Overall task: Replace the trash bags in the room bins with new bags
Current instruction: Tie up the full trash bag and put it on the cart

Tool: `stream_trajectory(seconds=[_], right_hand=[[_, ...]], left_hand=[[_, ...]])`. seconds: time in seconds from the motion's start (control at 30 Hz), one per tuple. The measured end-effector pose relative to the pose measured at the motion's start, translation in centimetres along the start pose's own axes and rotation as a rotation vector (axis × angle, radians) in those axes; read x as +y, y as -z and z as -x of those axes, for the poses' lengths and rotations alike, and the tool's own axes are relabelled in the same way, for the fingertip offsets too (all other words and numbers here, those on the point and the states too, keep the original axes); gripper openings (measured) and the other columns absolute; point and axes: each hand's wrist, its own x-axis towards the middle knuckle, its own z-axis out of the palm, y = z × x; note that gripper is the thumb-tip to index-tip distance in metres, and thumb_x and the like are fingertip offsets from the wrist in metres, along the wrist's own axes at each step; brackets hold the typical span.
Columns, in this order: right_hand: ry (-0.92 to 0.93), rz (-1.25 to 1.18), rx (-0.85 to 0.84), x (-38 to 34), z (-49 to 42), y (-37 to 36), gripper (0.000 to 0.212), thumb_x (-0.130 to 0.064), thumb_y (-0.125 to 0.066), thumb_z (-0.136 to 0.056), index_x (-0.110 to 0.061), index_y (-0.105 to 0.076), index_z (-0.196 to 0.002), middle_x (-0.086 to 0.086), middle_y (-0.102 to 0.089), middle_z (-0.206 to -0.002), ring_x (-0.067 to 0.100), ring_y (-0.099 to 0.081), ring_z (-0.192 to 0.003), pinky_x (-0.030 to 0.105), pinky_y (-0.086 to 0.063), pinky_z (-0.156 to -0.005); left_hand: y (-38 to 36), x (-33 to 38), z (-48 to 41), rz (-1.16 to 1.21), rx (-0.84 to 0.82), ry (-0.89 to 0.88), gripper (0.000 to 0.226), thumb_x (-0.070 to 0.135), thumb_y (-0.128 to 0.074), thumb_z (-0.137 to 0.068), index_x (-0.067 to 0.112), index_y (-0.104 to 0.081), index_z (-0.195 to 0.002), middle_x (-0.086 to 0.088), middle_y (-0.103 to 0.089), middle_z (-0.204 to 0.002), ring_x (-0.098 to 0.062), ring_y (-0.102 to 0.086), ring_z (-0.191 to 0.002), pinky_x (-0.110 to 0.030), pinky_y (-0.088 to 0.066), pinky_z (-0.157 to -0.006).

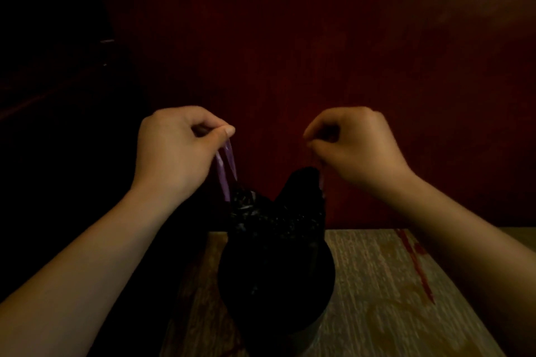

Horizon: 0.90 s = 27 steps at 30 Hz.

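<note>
Left grip [177,148] and right grip [353,148] each pinch a drawstring [224,171] of the black bag [275,217], likely soft and light.

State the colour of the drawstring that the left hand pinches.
Pale purple; the drawstring shows best in the head view.

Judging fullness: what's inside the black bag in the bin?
The black bag shows only its gathered top, left hand and right hand pinching its purple drawstrings. Contents are hidden by dark plastic.
</note>
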Motion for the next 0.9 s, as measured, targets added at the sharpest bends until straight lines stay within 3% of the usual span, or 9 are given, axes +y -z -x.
stream_trajectory(seconds=[0.07,0.2,0.3,0.4,0.5,0.6,0.77,0.83,0.9], right_hand=[[0.042,0.018,0.073,-0.1,-0.2,0.4,0.012,-0.012,-0.070,-0.091,-0.021,-0.075,-0.097,-0.012,-0.066,-0.089,0.000,-0.061,-0.081,0.010,-0.049,-0.070],[0.115,0.057,0.103,-0.2,-0.6,1.0,0.013,-0.007,-0.070,-0.090,-0.016,-0.075,-0.098,-0.007,-0.068,-0.092,0.005,-0.064,-0.082,0.012,-0.052,-0.070],[0.098,0.041,0.010,-0.3,-1.0,1.0,0.012,-0.010,-0.070,-0.091,-0.017,-0.075,-0.100,-0.006,-0.072,-0.095,0.007,-0.068,-0.085,0.026,-0.060,-0.076],[0.070,-0.052,0.126,-0.3,-1.5,1.5,0.012,-0.013,-0.073,-0.089,-0.021,-0.075,-0.098,-0.013,-0.068,-0.089,0.000,-0.066,-0.083,0.020,-0.057,-0.074],[0.074,-0.027,0.020,-0.5,-1.6,1.4,0.012,-0.015,-0.073,-0.090,-0.023,-0.074,-0.098,-0.016,-0.066,-0.089,-0.001,-0.065,-0.082,0.019,-0.058,-0.075],[0.050,-0.112,0.149,-0.5,-1.8,2.0,0.010,-0.017,-0.074,-0.089,-0.023,-0.074,-0.096,-0.013,-0.069,-0.088,0.000,-0.065,-0.082,0.021,-0.057,-0.073],[0.067,-0.133,0.173,-0.9,-2.2,2.8,0.011,-0.020,-0.075,-0.088,-0.028,-0.071,-0.094,-0.020,-0.066,-0.085,-0.004,-0.065,-0.077,0.012,-0.055,-0.067],[0.049,-0.080,0.047,-1.1,-2.5,2.6,0.011,-0.020,-0.075,-0.088,-0.029,-0.071,-0.092,-0.020,-0.065,-0.083,-0.004,-0.065,-0.075,0.014,-0.056,-0.066],[0.004,-0.197,0.056,-1.1,-2.7,2.4,0.010,-0.017,-0.076,-0.087,-0.025,-0.072,-0.090,-0.012,-0.069,-0.078,0.000,-0.069,-0.069,0.016,-0.057,-0.062]], left_hand=[[0.2,0.4,-0.4,-0.033,0.013,-0.039,0.009,0.031,-0.078,-0.083,0.034,-0.074,-0.076,0.010,-0.068,-0.074,-0.004,-0.063,-0.067,-0.023,-0.049,-0.064],[0.4,1.1,-0.7,-0.149,0.056,-0.182,0.003,0.029,-0.077,-0.083,0.026,-0.077,-0.083,0.012,-0.062,-0.079,-0.004,-0.058,-0.072,-0.018,-0.041,-0.064],[0.5,1.6,-0.9,-0.235,0.059,-0.239,0.006,0.027,-0.076,-0.084,0.022,-0.078,-0.084,0.009,-0.061,-0.080,-0.007,-0.056,-0.070,-0.027,-0.046,-0.067],[0.6,1.9,-1.5,-0.164,0.084,-0.176,0.005,0.030,-0.076,-0.085,0.027,-0.075,-0.081,0.012,-0.061,-0.078,-0.002,-0.055,-0.065,-0.018,-0.043,-0.063],[0.3,2.5,-1.4,-0.089,0.076,-0.122,0.012,0.028,-0.078,-0.083,0.034,-0.071,-0.075,0.017,-0.065,-0.076,-0.006,-0.065,-0.069,-0.024,-0.048,-0.067],[0.3,2.9,-2.1,0.020,0.115,-0.044,0.018,0.029,-0.079,-0.081,0.038,-0.069,-0.070,0.021,-0.068,-0.071,0.004,-0.066,-0.069,-0.019,-0.052,-0.067],[0.3,3.0,-2.8,0.150,0.136,-0.017,0.016,0.031,-0.081,-0.077,0.036,-0.070,-0.066,0.032,-0.067,-0.064,0.011,-0.064,-0.065,-0.011,-0.050,-0.068],[-0.4,3.2,-2.0,0.127,0.016,0.015,0.017,0.028,-0.083,-0.078,0.034,-0.071,-0.066,0.030,-0.070,-0.069,0.010,-0.065,-0.067,-0.013,-0.050,-0.070],[-0.8,3.1,-2.0,0.206,0.035,0.044,0.016,0.025,-0.082,-0.079,0.033,-0.073,-0.068,0.023,-0.073,-0.074,0.005,-0.069,-0.073,-0.022,-0.054,-0.078]])
